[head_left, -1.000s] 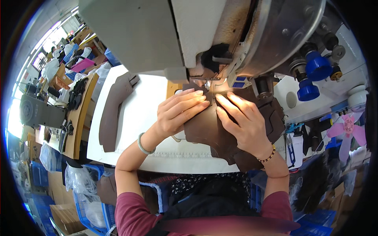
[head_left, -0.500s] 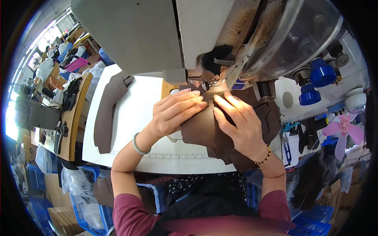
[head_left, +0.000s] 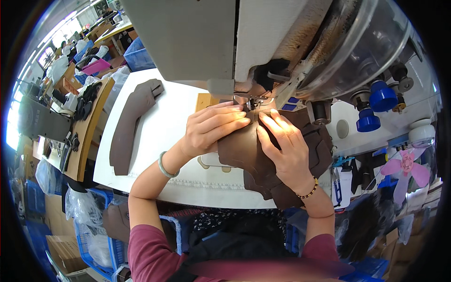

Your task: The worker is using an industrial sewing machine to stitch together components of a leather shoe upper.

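Brown leather-like pieces (head_left: 239, 148) lie layered on the white bed of a sewing machine (head_left: 188, 42), their far part under the lit presser foot (head_left: 253, 103). My left hand (head_left: 213, 127) rests on the left part of the work, fingers stretched side by side close to the foot; its thumb is hidden. On the right part lies my right hand (head_left: 284, 143), fingers flat and slightly spread, fingertips just short of the foot. Both hands press the pieces from above. More brown layers show beyond and below my right hand.
Another long brown piece (head_left: 129, 127) lies on the white tabletop (head_left: 159, 136) at left. Blue knobs (head_left: 384, 96) and a pink fan (head_left: 406, 164) are at right, near a blue-handled tool (head_left: 337, 188). A blue basket (head_left: 117, 254) stands below left.
The whole view has shifted slightly, with the machine now further right in it. Both hands stay on the brown pieces beside the presser foot, with little visible movement relative to it.
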The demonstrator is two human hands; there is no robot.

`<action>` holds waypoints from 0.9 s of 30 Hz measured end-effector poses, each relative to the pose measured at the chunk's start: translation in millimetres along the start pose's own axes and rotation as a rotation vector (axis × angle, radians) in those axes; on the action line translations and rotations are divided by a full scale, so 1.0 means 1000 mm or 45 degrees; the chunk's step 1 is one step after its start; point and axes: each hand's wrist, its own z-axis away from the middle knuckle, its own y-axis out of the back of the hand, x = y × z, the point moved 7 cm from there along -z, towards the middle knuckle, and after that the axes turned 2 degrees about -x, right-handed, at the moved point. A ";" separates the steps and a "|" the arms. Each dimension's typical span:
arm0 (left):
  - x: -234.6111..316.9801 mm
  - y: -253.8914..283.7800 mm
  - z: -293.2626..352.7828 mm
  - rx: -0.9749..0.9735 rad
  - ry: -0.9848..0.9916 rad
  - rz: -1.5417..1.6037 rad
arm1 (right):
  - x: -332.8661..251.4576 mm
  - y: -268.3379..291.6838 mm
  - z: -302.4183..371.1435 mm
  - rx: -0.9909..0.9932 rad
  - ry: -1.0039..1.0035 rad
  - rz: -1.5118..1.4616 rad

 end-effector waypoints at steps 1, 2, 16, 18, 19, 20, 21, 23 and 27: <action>0.000 0.000 0.000 0.006 0.003 -0.003 | 0.000 0.000 0.000 0.006 -0.003 0.000; 0.000 0.000 0.000 0.006 0.007 -0.002 | 0.001 0.000 -0.001 0.004 0.002 0.001; -0.002 -0.002 -0.005 -0.022 0.052 0.006 | 0.005 -0.002 0.000 0.037 -0.013 0.022; -0.002 -0.002 -0.005 -0.046 0.085 -0.009 | 0.008 -0.001 0.000 0.033 -0.028 -0.009; -0.002 -0.002 -0.005 -0.054 0.084 -0.003 | 0.009 -0.002 0.000 0.020 -0.032 -0.031; -0.001 -0.003 -0.006 -0.075 0.087 -0.001 | 0.009 -0.001 0.000 0.021 -0.039 -0.034; -0.001 -0.003 -0.006 -0.093 0.088 0.000 | 0.010 -0.001 -0.001 0.020 -0.043 -0.037; -0.001 -0.003 -0.007 -0.091 0.082 0.004 | 0.010 -0.001 -0.001 0.023 -0.048 -0.040; -0.001 -0.004 -0.008 -0.134 0.138 0.012 | 0.013 -0.002 -0.001 0.035 -0.070 -0.093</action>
